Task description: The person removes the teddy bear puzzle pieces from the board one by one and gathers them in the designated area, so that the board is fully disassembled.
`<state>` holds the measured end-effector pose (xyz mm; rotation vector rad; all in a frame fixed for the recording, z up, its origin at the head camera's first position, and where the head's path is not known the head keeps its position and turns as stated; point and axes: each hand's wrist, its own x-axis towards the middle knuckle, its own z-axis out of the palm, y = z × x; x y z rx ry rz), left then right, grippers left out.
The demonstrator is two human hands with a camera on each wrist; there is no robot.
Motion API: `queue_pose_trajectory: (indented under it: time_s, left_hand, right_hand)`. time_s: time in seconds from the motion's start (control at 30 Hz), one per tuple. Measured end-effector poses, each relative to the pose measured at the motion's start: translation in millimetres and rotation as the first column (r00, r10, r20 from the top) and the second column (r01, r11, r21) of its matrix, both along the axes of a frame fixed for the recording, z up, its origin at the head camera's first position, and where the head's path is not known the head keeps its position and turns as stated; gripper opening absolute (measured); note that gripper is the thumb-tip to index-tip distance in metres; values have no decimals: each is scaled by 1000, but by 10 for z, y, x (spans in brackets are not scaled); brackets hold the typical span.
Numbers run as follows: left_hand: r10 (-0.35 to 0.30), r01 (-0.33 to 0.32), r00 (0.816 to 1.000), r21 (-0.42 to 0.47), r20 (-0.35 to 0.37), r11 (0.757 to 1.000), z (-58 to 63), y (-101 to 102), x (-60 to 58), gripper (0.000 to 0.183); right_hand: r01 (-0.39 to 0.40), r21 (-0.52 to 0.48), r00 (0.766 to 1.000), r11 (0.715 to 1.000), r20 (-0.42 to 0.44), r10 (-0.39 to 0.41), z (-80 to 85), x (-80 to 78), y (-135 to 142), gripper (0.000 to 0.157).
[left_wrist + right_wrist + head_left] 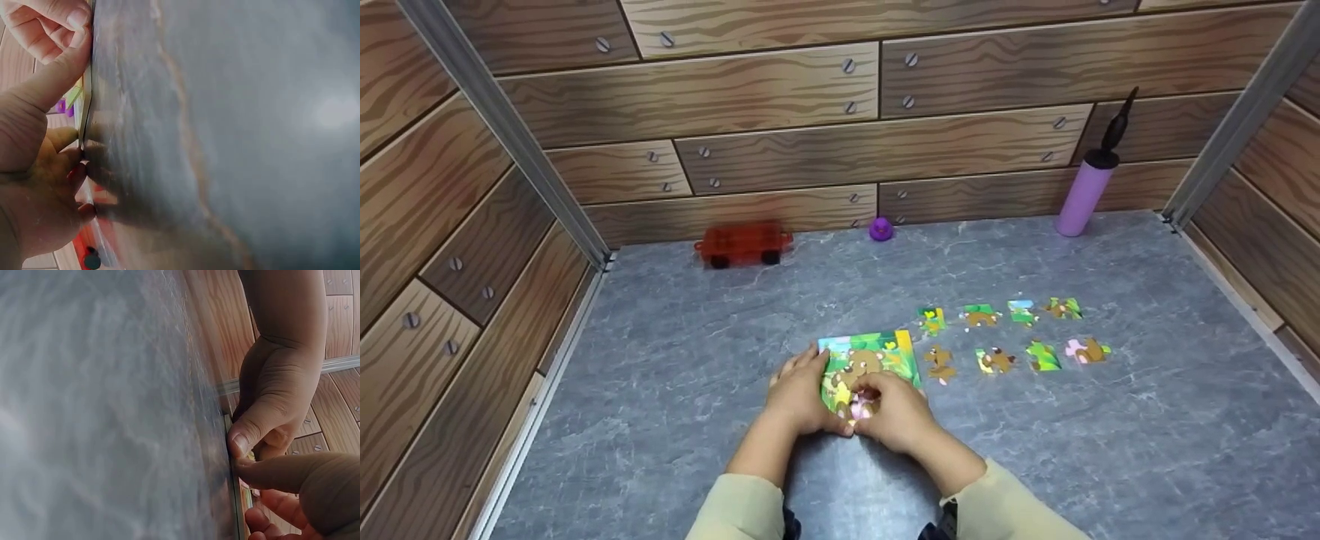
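Observation:
A square jigsaw puzzle board [877,346] with a brown bear on a green background lies flat on the grey table. My left hand [802,394] holds its left side, fingers along that edge and thumb at the near edge. My right hand [896,412] arches over the lower right part, its thumb at the near edge beside the left thumb and its fingers curled over the picture. Whether a loose piece sits under the right fingertips is hidden. In the left wrist view the left hand [45,197] grips the board's side; the right wrist view shows the right hand [315,495] against its edge.
Several loose puzzle pieces lie in two rows to the right, among them a brown and pink piece [1087,350] and a green piece [1042,355]. Along the back wall stand a red toy wagon [744,243], a purple rubber duck [880,229] and a purple hand pump [1086,196].

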<state>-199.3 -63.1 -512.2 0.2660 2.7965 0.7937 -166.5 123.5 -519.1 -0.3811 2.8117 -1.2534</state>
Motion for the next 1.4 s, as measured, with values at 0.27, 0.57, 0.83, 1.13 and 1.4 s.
queue_pose_trajectory:
  time_s: [0.27, 0.57, 0.83, 1.13, 1.4]
  left_hand:
    - [11, -15, 999, -94, -38, 995, 5, 15, 4, 128]
    - [1, -4, 999, -58, -54, 998, -5, 4, 18, 126]
    - [-2, -1, 999, -61, -40, 998, 10, 10, 13, 128]
    - [4, -5, 1000, -69, -18, 998, 19, 0, 9, 128]
    - [12, -10, 1000, -62, 21, 998, -8, -15, -3, 126]
  right_hand:
    - [-28, -90, 999, 996, 28, 31, -35, -19, 17, 41]
    - [-42, -166, 995, 985, 78, 56, -42, -44, 7, 40]
    - [-50, -226, 994, 973, 88, 71, -4, -56, 51, 37]
    - [-12, -171, 999, 985, 42, 19, 118, -4, 283, 39]
    - [19, -130, 999, 991, 34, -14, 218, 99, 674, 39]
